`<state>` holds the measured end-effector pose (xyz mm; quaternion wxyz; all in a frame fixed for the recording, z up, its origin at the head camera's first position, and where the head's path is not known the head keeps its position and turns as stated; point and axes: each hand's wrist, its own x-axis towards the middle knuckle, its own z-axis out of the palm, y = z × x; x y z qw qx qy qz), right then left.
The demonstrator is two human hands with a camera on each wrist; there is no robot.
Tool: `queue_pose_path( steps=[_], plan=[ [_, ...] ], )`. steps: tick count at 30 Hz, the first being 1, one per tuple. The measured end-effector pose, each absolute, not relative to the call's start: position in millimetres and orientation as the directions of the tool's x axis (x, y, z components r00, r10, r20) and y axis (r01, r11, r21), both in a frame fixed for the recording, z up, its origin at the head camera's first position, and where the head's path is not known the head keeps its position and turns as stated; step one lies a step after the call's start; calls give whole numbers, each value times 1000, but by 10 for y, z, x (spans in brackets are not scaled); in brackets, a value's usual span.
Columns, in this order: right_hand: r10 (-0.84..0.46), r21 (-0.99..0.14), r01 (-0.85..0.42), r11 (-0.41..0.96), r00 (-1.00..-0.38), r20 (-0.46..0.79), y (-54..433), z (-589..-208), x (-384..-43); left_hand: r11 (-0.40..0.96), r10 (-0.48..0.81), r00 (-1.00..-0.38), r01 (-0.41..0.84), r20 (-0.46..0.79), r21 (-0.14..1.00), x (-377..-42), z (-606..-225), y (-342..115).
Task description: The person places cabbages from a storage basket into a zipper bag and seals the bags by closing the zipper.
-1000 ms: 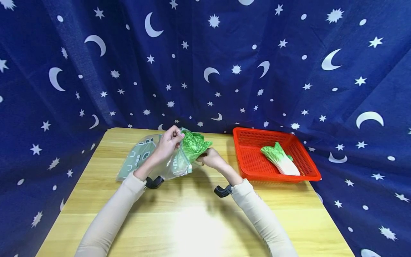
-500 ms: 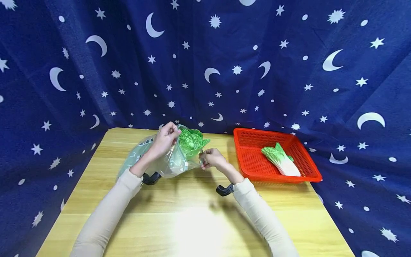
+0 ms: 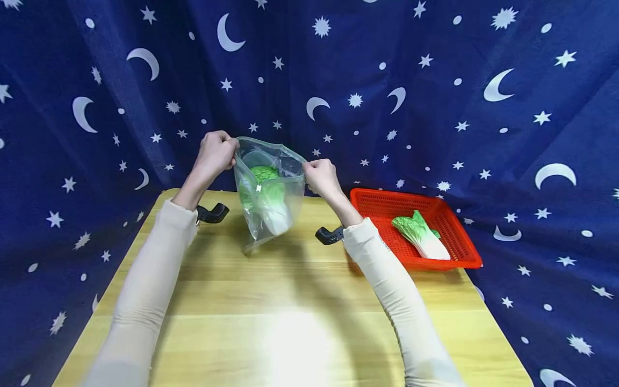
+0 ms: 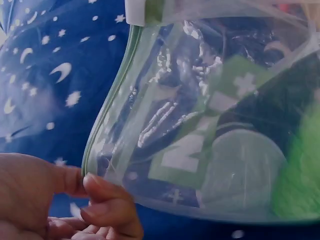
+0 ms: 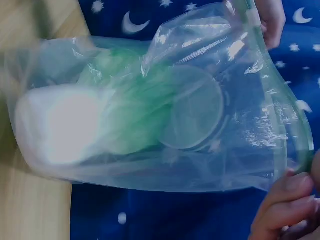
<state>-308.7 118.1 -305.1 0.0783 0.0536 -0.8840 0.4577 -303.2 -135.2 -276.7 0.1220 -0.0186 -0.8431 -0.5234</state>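
A clear zip bag (image 3: 290,200) with a green-edged mouth hangs between my two hands over the back of the table. Inside it sits a napa cabbage (image 3: 271,199), green leaves up and white base down. My left hand (image 3: 216,152) pinches the left corner of the bag's mouth; in the left wrist view its thumb and finger (image 4: 112,205) grip the rim. My right hand (image 3: 321,176) pinches the opposite corner, also seen in the right wrist view with curled fingers (image 5: 287,202) at the green edge. The mouth is spread wide between them.
A red plastic basket (image 3: 372,236) stands at the right back of the wooden table (image 3: 232,333), with another napa cabbage (image 3: 420,235) lying in it. A dark blue curtain (image 3: 271,64) with moons and stars hangs behind the table.
The bag, earlier lying tilted low on the table with the cabbage partly out of its mouth, is now lifted upright with the cabbage down inside. Both hands rose and moved apart; the right regripped onto the rim.
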Motion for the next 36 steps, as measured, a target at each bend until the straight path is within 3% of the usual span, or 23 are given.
queue_pose_path(
  steps=[4, 10, 14, 19, 24, 31, 36],
  plan=[
    [-16, -741, -211, 638, -965, 261, 1190, -3078, -3080, 442, -172, -932, 215, 318, 871, -2992, -2726, -1441],
    [-94, -797, -222, 562, -974, 205, 1231, -3037, -3031, 473, -129, -951, 191, 282, 860, -3051, -2602, -1333],
    [-111, -832, -204, 516, -979, 171, 1250, -3080, -3000, 406, -154, -943, 211, 294, 889, -2955, -2537, -1304],
    [-265, -871, -155, 466, -964, 30, 1215, -3203, -2946, 496, -99, -944, 226, 314, 838, -2672, -2454, -1243],
    [-359, -862, -42, 505, -919, -166, 1230, -3509, -2918, 589, 49, -977, 197, 209, 783, -2571, -2844, -1130],
    [-367, -859, 113, 500, -870, -328, 1797, -3760, -2904, 515, 198, -973, 204, 116, 832, -2496, -3258, -939],
    [-345, -688, 32, 725, -848, -403, 2550, -3593, -2902, 472, 287, -954, 215, 81, 855, -2454, -3294, -746]
  ],
)
